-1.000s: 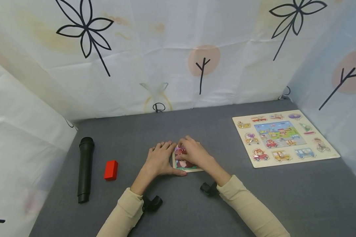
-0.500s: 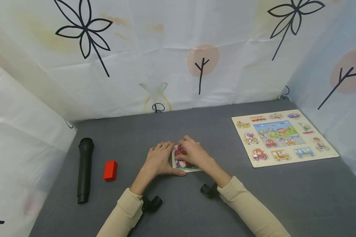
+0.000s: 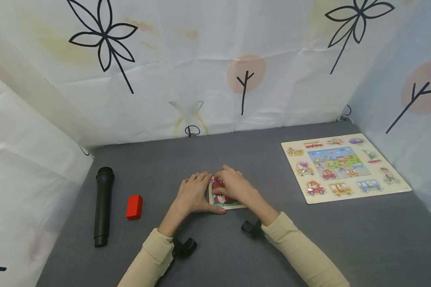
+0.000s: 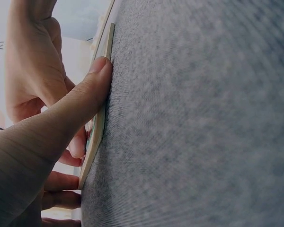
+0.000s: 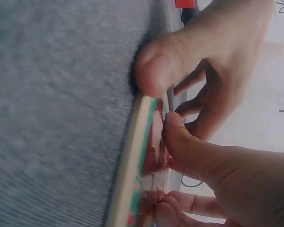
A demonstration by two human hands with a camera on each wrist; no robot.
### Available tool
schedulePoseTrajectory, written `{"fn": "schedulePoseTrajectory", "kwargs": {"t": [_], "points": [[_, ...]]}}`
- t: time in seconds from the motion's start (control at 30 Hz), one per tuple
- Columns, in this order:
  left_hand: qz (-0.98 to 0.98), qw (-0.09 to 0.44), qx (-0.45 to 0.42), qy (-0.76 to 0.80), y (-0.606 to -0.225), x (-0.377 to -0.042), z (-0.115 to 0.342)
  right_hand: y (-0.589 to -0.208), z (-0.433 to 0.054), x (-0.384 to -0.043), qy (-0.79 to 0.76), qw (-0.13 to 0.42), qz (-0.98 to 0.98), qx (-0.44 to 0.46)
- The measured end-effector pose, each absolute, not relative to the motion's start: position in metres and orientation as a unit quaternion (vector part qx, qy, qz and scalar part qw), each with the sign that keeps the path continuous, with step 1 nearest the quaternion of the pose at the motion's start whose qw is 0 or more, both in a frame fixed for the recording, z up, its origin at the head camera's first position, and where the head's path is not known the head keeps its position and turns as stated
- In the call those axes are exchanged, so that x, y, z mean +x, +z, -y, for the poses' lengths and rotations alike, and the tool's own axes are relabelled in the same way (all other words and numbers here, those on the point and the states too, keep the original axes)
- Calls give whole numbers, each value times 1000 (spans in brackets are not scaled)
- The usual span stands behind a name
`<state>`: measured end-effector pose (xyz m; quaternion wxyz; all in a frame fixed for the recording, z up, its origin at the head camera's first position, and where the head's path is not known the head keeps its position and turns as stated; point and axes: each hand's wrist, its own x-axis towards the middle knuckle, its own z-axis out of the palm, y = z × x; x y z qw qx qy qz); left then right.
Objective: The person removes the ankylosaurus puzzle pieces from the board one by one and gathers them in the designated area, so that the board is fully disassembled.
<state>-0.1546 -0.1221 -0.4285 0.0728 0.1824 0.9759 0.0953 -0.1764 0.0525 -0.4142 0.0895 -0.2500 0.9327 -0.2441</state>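
Observation:
A small wooden picture puzzle [image 3: 225, 202] with a brown figure and a pale frame lies flat on the table between both hands. My left hand [image 3: 191, 196] holds its left side, thumb against the near edge and fingers at the far left corner. In the right wrist view, the left thumb [image 5: 158, 71] sits at the corner of the frame. My right hand [image 3: 235, 186] is over the picture, its thumb [image 5: 176, 130] and bent fingers pinching at a brown piece [image 5: 155, 144] in it. This hand covers much of the puzzle's right half.
A black microphone [image 3: 103, 207] and a red block [image 3: 134, 207] lie to the left on the grey table [image 3: 208, 263]. At the right is a larger wooden vehicle puzzle board [image 3: 299, 185]. Printed white cloth [image 3: 201, 71] walls in the back and sides.

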Motion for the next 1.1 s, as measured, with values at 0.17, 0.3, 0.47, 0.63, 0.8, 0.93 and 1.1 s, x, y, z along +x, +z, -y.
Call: {"fn": "schedulePoseTrajectory", "kwargs": {"t": [0.17,0.3,0.47,0.63,0.8,0.93,1.1], "points": [[-976,74,181,95,-428,-154,122,-414,-53,-180,-245,107,-930,-252],[-976,77,179,93,-427,-153,121,-415,-54,-181,-247,109,-929,-252],[-976,75,181,91,-428,-154,121,-416,-54,-182,-246,110,-930,-250],[-976,76,182,88,-429,-154,121,-417,-55,-184,-247,111,-929,-253],[-977,73,183,86,-429,-154,121,-418,-56,-184,-252,100,-925,-266],[-977,71,183,81,-429,-154,121,-418,-57,-184,-255,87,-921,-282],[-977,69,184,79,-429,-155,121,-418,-57,-184,-259,79,-918,-289]]}}
